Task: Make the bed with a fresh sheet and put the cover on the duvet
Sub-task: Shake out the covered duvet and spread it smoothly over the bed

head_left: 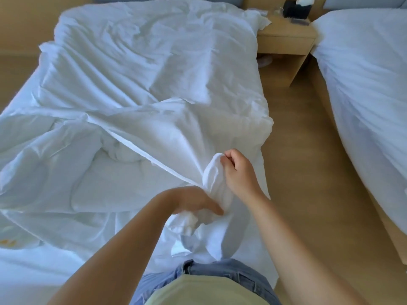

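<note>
A white duvet cover (176, 133) lies rumpled over the bed, its hemmed open edge running diagonally from the middle down to my hands. Bunched white duvet (119, 150) shows inside the opening. At the bed's near right corner, my right hand (239, 170) pinches a gathered corner of white fabric (214, 172) between thumb and curled fingers. My left hand (198, 201) sits just below it, fingers wrapped round a wad of the same white fabric. A white sheet (55, 238) covers the mattress at the near left.
A wooden nightstand (286, 38) stands between the beds with a black tissue box (297, 7) on it. A second bed with white bedding (370, 69) is on the right. Wooden floor (304, 161) forms the aisle between them.
</note>
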Demonstrator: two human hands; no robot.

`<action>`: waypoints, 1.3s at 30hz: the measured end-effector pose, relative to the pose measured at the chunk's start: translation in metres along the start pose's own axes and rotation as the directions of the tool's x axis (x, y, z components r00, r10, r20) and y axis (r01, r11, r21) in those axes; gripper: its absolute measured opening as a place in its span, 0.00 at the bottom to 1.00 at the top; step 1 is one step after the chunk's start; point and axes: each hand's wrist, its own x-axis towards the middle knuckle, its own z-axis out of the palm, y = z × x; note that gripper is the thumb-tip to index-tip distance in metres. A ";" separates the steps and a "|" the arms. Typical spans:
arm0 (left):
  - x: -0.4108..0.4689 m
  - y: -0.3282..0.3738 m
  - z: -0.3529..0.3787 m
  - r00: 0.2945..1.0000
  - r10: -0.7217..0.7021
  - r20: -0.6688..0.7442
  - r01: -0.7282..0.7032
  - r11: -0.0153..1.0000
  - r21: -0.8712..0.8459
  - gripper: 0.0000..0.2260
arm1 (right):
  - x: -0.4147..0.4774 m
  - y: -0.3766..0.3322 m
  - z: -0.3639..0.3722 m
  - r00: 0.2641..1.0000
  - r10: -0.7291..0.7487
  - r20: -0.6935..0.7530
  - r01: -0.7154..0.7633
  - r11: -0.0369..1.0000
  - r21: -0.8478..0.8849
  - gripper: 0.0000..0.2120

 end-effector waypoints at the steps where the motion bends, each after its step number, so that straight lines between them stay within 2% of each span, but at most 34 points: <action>1: 0.000 0.000 -0.003 0.995 -0.016 -0.101 0.021 0.999 0.045 0.09 | 0.001 0.000 0.000 1.000 0.001 0.005 -0.001 1.000 0.016 0.13; 2: 0.001 -0.001 -0.005 0.979 -0.005 -0.203 0.009 1.000 0.017 0.08 | 0.002 0.000 0.000 1.000 0.012 0.009 -0.012 0.999 0.040 0.12; 4: -0.001 0.002 -0.007 0.934 0.039 -0.356 -0.134 0.960 -0.245 0.08 | 0.004 0.000 -0.001 0.998 0.043 0.044 -0.046 0.996 0.074 0.09; 6: -0.007 0.006 -0.008 0.932 0.084 -0.352 -0.290 0.755 -0.588 0.07 | 0.006 -0.002 -0.001 0.996 0.056 0.074 -0.062 0.994 0.085 0.08; 7: -0.010 0.007 -0.006 0.947 0.127 -0.296 -0.304 0.659 -0.688 0.08 | 0.007 -0.004 0.000 0.997 0.051 0.060 -0.057 0.994 0.098 0.09; 8: -0.011 0.006 -0.004 0.960 0.172 -0.221 -0.279 0.658 -0.699 0.10 | 0.009 -0.007 -0.001 0.999 0.039 0.026 -0.042 0.993 0.113 0.10; 9: -0.012 0.005 -0.001 0.973 0.187 -0.134 -0.230 0.754 -0.616 0.14 | 0.011 -0.012 -0.001 1.000 0.026 -0.009 -0.025 0.992 0.124 0.11; 11: -0.012 0.004 0.004 0.993 0.115 0.010 -0.108 0.961 -0.256 0.22 | 0.016 -0.021 0.001 1.000 -0.010 -0.004 0.010 0.997 0.077 0.10; 12: -0.011 0.004 0.004 0.999 0.045 0.025 -0.044 0.998 -0.050 0.22 | 0.017 -0.024 0.004 0.999 -0.027 0.023 0.026 0.999 0.038 0.09; 13: -0.011 0.005 0.000 1.000 0.005 -0.008 -0.004 0.994 0.107 0.18 | 0.015 -0.026 0.008 0.999 -0.037 0.031 0.036 0.999 0.019 0.09; 14: -0.011 0.005 -0.004 0.998 0.002 -0.057 0.008 0.986 0.165 0.13 | 0.012 -0.027 0.011 0.999 -0.029 0.021 0.029 0.999 0.037 0.09; 15: -0.011 0.004 -0.010 0.994 0.039 -0.100 -0.027 0.993 0.116 0.08 | 0.008 -0.027 0.014 1.000 0.005 0.012 -0.007 0.996 0.092 0.08; 16: -0.011 0.002 -0.016 0.987 0.087 -0.135 -0.092 0.995 -0.027 0.05 | 0.004 -0.024 0.015 0.998 0.060 0.031 -0.064 0.987 0.145 0.08; 18: -0.013 0.001 -0.023 0.973 0.166 -0.162 -0.216 0.903 -0.371 0.05 | -0.006 -0.015 0.016 0.967 0.192 0.166 -0.221 0.959 0.179 0.14; 19: -0.014 0.001 -0.025 0.966 0.193 -0.172 -0.252 0.855 -0.453 0.07 | -0.012 -0.011 0.017 0.942 0.241 0.235 -0.288 0.938 0.192 0.18; 20: -0.013 0.001 -0.023 0.963 0.201 -0.179 -0.262 0.847 -0.462 0.08 | -0.017 -0.007 0.018 0.928 0.261 0.265 -0.321 0.922 0.217 0.21; 22: -0.011 -0.001 -0.012 0.970 0.191 -0.150 -0.237 0.879 -0.413 0.10 | -0.019 -0.008 0.019 0.949 0.228 0.217 -0.274 0.937 0.216 0.22; 25: -0.012 -0.007 0.004 0.988 0.134 0.073 -0.111 0.959 -0.262 0.11 | -0.005 -0.016 0.015 0.992 0.125 0.017 -0.126 0.987 0.102 0.20; 27: -0.016 -0.008 0.000 0.975 0.072 0.208 -0.027 0.977 -0.210 0.10 | 0.004 -0.022 0.017 0.999 0.034 0.000 -0.034 0.999 -0.017 0.20; 29: -0.018 -0.007 -0.012 0.973 0.000 0.231 0.028 0.992 -0.119 0.10 | 0.008 -0.022 0.024 1.000 -0.005 0.018 0.007 0.997 -0.076 0.21; 31: -0.019 -0.005 -0.025 0.981 -0.068 0.181 0.057 0.996 0.067 0.11 | 0.006 -0.021 0.031 0.999 0.025 -0.023 -0.025 1.000 -0.004 0.21; 32: -0.019 -0.004 -0.028 0.988 -0.061 0.140 0.048 0.995 0.091 0.10 | 0.005 -0.021 0.031 0.997 0.061 -0.040 -0.058 0.996 0.065 0.20; 33: -0.019 -0.004 -0.030 0.996 -0.009 0.087 0.005 0.999 0.039 0.09 | 0.004 -0.020 0.029 0.995 0.099 -0.022 -0.095 0.986 0.140 0.19; 34: -0.017 -0.004 -0.032 0.997 0.067 0.023 -0.064 0.991 -0.120 0.07 | 0.002 -0.019 0.026 0.990 0.131 0.047 -0.138 0.971 0.198 0.16; 35: -0.016 -0.004 -0.033 0.991 0.131 -0.033 -0.134 0.929 -0.344 0.08 | -0.002 -0.017 0.022 0.974 0.157 0.160 -0.191 0.955 0.226 0.14; 36: -0.014 -0.004 -0.035 0.982 0.174 -0.070 -0.184 0.824 -0.536 0.10 | -0.006 -0.012 0.020 0.948 0.162 0.275 -0.229 0.945 0.235 0.15; 37: -0.012 -0.004 -0.036 0.976 0.202 -0.081 -0.208 0.747 -0.632 0.12 | -0.011 -0.009 0.020 0.929 0.155 0.337 -0.245 0.939 0.241 0.15; 38: -0.011 -0.005 -0.034 0.975 0.212 -0.069 -0.207 0.748 -0.631 0.12 | -0.013 -0.005 0.020 0.934 0.151 0.324 -0.236 0.941 0.242 0.14; 39: -0.009 -0.005 -0.029 0.978 0.208 -0.032 -0.188 0.793 -0.579 0.11 | -0.012 -0.004 0.020 0.956 0.146 0.255 -0.208 0.949 0.237 0.13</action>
